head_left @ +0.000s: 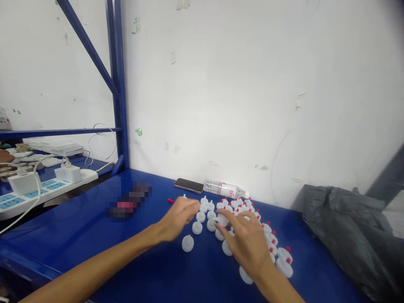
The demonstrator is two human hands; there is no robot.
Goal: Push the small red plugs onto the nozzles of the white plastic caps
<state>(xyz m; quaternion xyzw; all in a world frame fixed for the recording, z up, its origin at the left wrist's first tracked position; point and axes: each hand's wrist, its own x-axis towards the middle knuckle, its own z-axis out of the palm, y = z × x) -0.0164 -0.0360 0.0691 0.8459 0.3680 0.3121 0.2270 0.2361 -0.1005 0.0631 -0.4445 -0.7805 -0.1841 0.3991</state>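
My left hand [179, 218] is closed, its fingers pressed together above the left side of the white caps; what they hold, if anything, is hidden. My right hand [246, 237] has its thumb and index finger around a white plastic cap [222, 219], over the middle of the group. White nozzle caps without red tips, such as the front one [187, 243], stand in loose rows between and below my hands. White caps with red tips [284, 267] crowd beyond and to the right of my right hand. Several small red tips [170, 200] lie left of my left hand.
A phone [188, 185] and a clear water bottle [224, 189] lie by the wall. A dark bag [344, 235] lies at the right of the blue table [151, 269]. A power strip [47, 191] and blue frame post [118, 84] are left. Another person's hand [5, 156] shows far left.
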